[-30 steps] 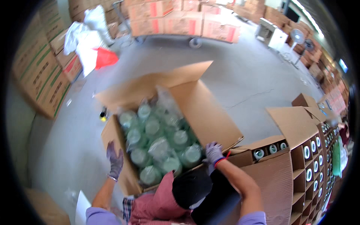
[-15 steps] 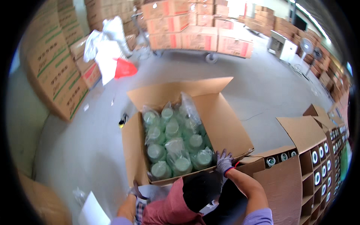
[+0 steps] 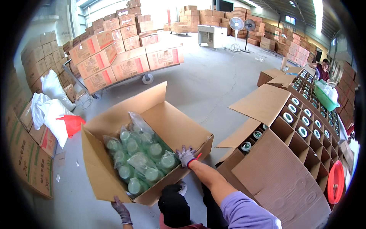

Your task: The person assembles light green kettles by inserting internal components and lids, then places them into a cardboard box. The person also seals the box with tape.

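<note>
An open cardboard box (image 3: 175, 126) stands on the floor before me with its flaps spread. Inside are several pale green, see-through jars (image 3: 155, 150), wrapped in clear plastic bags (image 3: 142, 162). My left hand (image 3: 121, 212), in a grey glove, grips the near corner of the left flap. At the box's near right side, my gloved right hand (image 3: 186, 156) hooks over the top edge, fingers spread toward the inside. Its palm and thumb are partly hidden.
Right of me stand divided cartons (image 3: 301, 150) holding jars with pale rims. A red ring-shaped item (image 3: 335, 182) lies there. A co-worker (image 3: 323, 70) is beside a green basket (image 3: 326, 95). A loaded cart (image 3: 129, 72) stands ahead; white sacks (image 3: 57, 118) lie left.
My view has swung to the right and up, so the box sits further left in it. The co-worker and green basket now show. Both hands stay on the box.
</note>
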Tool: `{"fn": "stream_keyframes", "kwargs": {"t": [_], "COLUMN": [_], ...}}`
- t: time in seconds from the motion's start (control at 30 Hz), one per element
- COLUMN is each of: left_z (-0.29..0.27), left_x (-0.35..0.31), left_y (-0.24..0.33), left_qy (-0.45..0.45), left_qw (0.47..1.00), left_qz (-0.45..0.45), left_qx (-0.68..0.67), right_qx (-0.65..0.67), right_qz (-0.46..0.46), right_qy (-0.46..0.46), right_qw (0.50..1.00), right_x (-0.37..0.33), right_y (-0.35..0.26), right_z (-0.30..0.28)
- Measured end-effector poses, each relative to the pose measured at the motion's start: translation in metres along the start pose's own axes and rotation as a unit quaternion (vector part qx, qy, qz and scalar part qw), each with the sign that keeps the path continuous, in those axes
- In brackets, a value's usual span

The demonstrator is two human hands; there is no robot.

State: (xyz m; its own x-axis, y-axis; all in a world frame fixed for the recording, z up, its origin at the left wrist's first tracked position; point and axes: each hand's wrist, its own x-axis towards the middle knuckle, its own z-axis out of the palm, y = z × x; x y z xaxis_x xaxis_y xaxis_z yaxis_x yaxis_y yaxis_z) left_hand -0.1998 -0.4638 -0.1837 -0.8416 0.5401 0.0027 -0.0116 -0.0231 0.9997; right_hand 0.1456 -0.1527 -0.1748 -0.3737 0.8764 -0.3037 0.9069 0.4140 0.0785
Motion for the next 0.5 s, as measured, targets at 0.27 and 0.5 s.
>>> {"fn": "stream_keyframes", "kwargs": {"t": [0.27,0.5], "left_z": [0.023,0.018], "left_x": [-0.014,0.18], "left_y": [0.109,0.164], "left_qy": [-0.079,-0.242], "left_qw": [0.948,0.897], "left_qz": [0.297,0.255], "left_qx": [0.086,0.267], "right_qx": [-0.013,-0.013], "right_qz": [-0.001,0.004], "right_qy": [0.007,-0.032], "right_qw": [1.0,0.999], "right_x": [0.001,-0.005], "right_y": [0.023,0.015], "right_z": [0.015,-0.007]}}
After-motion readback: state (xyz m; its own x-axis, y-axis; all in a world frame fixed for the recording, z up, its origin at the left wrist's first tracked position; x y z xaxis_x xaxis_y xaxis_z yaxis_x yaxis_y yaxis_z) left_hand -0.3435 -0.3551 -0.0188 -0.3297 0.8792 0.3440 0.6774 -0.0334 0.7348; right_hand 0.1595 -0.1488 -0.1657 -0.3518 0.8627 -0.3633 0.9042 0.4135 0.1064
